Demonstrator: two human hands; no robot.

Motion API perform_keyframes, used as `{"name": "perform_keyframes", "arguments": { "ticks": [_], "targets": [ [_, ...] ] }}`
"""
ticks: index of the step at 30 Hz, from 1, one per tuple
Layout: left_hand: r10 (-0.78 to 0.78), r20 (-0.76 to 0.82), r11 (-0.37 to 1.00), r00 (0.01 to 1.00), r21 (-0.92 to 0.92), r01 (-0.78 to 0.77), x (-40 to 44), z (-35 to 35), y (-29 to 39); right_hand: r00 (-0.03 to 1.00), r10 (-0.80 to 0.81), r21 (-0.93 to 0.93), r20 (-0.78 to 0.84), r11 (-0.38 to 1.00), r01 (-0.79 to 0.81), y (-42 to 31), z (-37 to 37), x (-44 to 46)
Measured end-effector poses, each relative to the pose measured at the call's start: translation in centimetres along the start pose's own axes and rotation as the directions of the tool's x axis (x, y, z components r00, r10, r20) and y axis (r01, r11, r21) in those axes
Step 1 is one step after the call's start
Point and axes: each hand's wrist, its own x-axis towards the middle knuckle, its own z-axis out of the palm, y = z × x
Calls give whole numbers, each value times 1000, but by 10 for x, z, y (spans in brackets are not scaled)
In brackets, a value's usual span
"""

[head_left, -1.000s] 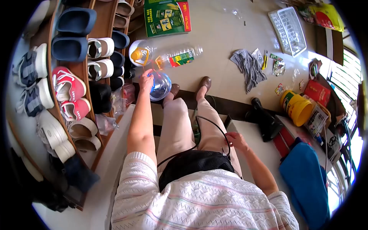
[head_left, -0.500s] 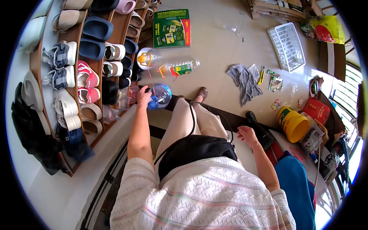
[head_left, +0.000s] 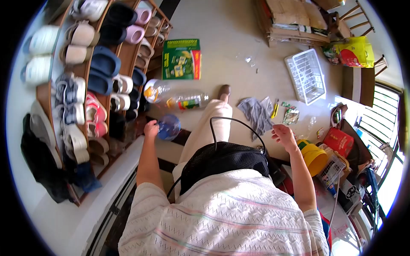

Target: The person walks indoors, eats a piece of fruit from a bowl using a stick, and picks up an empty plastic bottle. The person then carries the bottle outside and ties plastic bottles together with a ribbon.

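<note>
My left hand (head_left: 151,128) is closed, its fingers curled beside a clear blue plastic bottle (head_left: 170,127) low by the shoe rack. What it grips, if anything, is too small to tell. My right hand (head_left: 283,135) hangs in the air, fingers loosely bent and apart, with nothing in it. Ahead of the bottle on the floor lie a large clear bottle with a green label (head_left: 190,103) and another clear bottle with an orange-yellow part (head_left: 150,91). A green carton (head_left: 181,59) stands just beyond them.
A shoe rack (head_left: 81,106) filled with shoes runs along the left. On the floor are a grey cloth (head_left: 255,114), a yellow cutter (head_left: 275,109) and a white plastic basket (head_left: 306,77). Stacked cardboard (head_left: 294,19) stands at the back; a yellow bucket (head_left: 314,158) is at right.
My view has shifted as I step, and floor things sit lower in it. My left hand has moved back and left, and my right hand has risen. The black thing at my left hand no longer shows.
</note>
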Motion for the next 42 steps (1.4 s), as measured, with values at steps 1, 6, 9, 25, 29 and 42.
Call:
{"name": "perform_keyframes", "arguments": {
  "ticks": [1, 6, 9, 25, 29, 42],
  "targets": [
    [-22, 10, 998, 1000, -55, 22, 14, 8, 5, 1000, -13, -17, -12, 1000, 12, -16, -17, 7],
    [67, 16, 997, 998, -35, -67, 48, 19, 77, 991, 110, -22, -75, 993, -112, -57, -83, 31],
    [75, 74, 990, 994, -123, -66, 87, 6, 139, 966, 207, -3, -152, 978, -210, -55, -115, 45],
    [-17, -66, 998, 998, -61, 13, 181, 25, 380, 950, 270, -242, -158, 922, -303, -280, -388, 260],
    [-160, -32, 926, 987, -350, 139, 141, 21, 425, 991, -135, -284, -12, 950, 126, -517, -364, 317],
    [-337, -4, 902, 942, -288, 322, 304, -117, 456, -655, -371, 745, 659, 198, 637, -1038, -126, 147]
  ]
}}
